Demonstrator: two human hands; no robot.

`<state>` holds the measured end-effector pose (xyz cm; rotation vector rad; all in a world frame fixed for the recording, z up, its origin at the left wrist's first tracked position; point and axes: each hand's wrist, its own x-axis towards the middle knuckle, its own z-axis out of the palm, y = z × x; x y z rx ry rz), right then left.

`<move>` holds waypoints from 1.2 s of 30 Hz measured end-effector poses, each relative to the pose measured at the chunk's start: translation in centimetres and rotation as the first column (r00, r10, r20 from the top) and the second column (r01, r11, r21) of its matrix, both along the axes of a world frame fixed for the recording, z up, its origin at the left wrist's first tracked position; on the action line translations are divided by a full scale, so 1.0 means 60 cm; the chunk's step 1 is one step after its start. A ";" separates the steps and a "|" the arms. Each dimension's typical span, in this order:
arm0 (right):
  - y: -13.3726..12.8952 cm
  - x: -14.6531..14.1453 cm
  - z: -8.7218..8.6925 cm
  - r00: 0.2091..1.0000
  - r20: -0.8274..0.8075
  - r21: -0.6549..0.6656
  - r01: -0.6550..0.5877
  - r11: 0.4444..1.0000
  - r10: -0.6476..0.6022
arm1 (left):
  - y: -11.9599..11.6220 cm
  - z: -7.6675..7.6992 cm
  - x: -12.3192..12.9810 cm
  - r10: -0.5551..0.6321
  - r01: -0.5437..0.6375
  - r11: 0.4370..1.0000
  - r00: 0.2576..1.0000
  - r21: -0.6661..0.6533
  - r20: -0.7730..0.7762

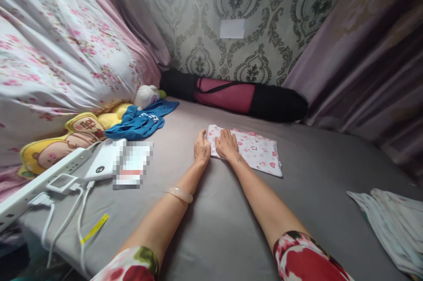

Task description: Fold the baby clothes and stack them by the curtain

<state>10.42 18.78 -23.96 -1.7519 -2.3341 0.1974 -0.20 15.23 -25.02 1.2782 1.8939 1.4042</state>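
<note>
A folded white cloth with pink and red prints [259, 151] lies flat on the grey sheet [211, 215]. My right hand [227, 144] rests palm down on its left part, fingers extended. At the cloth's left edge is my left hand [202, 148], turned on its side, its thumb up and its other fingers partly hidden; whether it grips the edge is unclear. A bit of pink fabric shows along the cloth's far edge.
A black and pink long bag [228, 96] lies along the wall. Left are a blue garment [140, 120], plush toys [147, 96], a white power bank [105, 160], a pixelated object [134, 164] and a power strip [42, 182] with cables. Folded pale cloths [393, 223] lie right.
</note>
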 end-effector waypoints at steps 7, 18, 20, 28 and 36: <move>0.005 -0.028 0.000 0.998 -0.001 0.034 -0.065 0.997 0.065 | 0.005 -0.004 -0.004 0.057 -0.062 0.997 0.993 0.048 0.101; 0.010 -0.062 0.026 0.992 0.068 0.016 -0.111 0.994 0.110 | 0.012 -0.005 -0.004 0.132 -0.150 0.985 0.975 0.089 0.181; 0.011 -0.072 0.022 0.986 0.078 0.023 -0.152 0.988 0.150 | 0.014 -0.011 -0.005 0.136 -0.160 0.982 0.969 0.104 0.207; 0.015 -0.080 -0.009 0.986 -0.077 0.106 -0.138 0.985 0.146 | 0.015 -0.013 -0.009 0.135 -0.155 0.983 0.973 0.101 0.188; 0.003 0.018 -0.004 0.940 -0.336 0.167 0.002 0.986 0.055 | 0.004 0.003 -0.003 0.074 -0.073 0.997 0.997 0.033 -0.024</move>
